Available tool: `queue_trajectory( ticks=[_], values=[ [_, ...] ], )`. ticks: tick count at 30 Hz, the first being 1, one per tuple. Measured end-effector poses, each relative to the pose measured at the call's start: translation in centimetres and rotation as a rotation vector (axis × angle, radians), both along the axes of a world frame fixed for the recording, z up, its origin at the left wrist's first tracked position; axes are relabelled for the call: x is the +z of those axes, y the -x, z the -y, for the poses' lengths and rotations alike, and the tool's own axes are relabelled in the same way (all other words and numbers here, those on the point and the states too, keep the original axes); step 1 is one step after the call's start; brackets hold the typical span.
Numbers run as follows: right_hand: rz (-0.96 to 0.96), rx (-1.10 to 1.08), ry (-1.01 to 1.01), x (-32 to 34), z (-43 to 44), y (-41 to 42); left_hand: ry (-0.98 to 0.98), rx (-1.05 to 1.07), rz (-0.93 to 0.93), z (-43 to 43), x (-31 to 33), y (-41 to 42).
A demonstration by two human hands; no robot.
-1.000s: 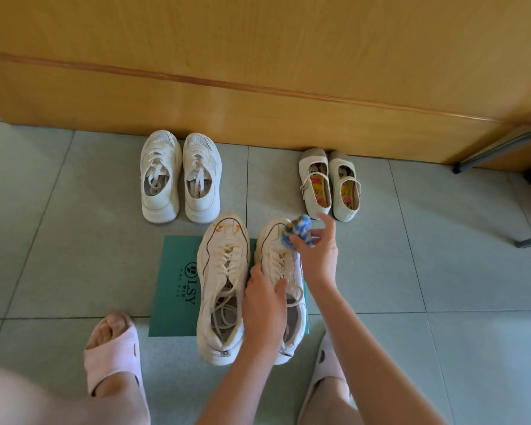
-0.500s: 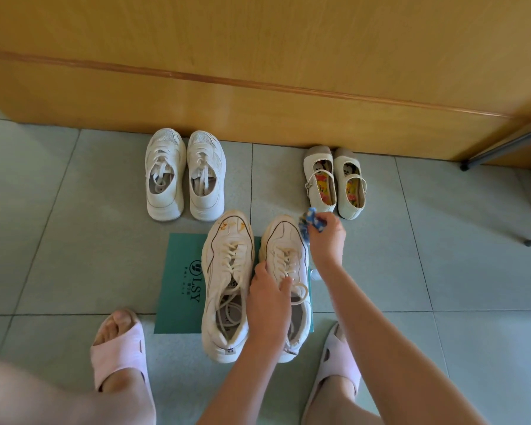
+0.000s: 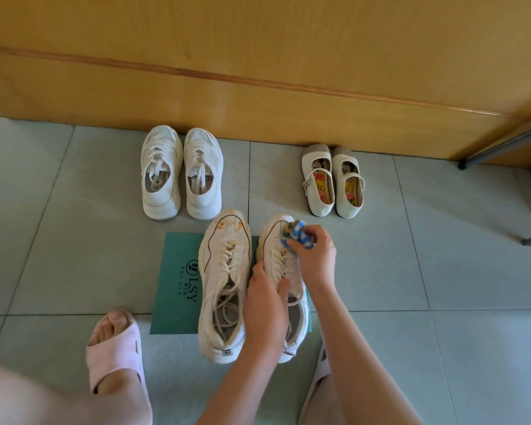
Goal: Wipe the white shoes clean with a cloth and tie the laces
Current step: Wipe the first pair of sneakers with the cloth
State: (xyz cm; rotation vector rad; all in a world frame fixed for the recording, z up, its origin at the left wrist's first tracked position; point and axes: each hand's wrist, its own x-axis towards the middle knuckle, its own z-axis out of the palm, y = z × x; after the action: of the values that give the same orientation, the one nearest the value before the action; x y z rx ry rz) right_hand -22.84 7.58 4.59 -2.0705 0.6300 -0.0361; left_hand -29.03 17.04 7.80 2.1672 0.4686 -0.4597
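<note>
Two white lace-up sneakers stand side by side on a teal card on the floor. The left sneaker has loose laces and orange marks on its toe. My left hand grips the right sneaker across its laces and tongue. My right hand holds a bunched blue, white and yellow cloth against that sneaker's toe area. The rear half of the right sneaker is mostly hidden under my left hand.
A second pair of white sneakers and a pair of cream strap shoes stand by the wooden panel. My feet in pink slippers flank the card. Dark metal furniture legs are at the right.
My right hand with the cloth swung out past the right sneaker's outer toe edge and has come back onto the top of the toe. My left hand has kept its hold.
</note>
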Motion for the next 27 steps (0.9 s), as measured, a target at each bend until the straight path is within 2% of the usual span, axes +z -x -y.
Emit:
queue_trajectory(
  ticks=[5,11,15,22,27],
  values=[
    [0.044,-0.02,0.03,-0.1,-1.4,-2.5,-0.038,-0.016,0.005,0.0,-0.1,0.0],
    [0.01,0.012,0.031,-0.5,-1.2,-7.0,-0.106,-0.054,0.02,0.1,-0.6,0.2],
    [-0.055,0.171,0.15,-0.6,-1.1,-7.4,-0.087,-0.03,0.027,0.0,-0.7,0.1],
    [0.012,0.435,0.273,-0.2,-3.6,-2.5,-0.042,0.01,0.008,0.0,-0.9,-0.1],
    [0.075,0.556,0.37,-0.3,-3.8,-2.2,-0.059,-0.004,0.051,0.0,-1.2,0.1]
  ],
)
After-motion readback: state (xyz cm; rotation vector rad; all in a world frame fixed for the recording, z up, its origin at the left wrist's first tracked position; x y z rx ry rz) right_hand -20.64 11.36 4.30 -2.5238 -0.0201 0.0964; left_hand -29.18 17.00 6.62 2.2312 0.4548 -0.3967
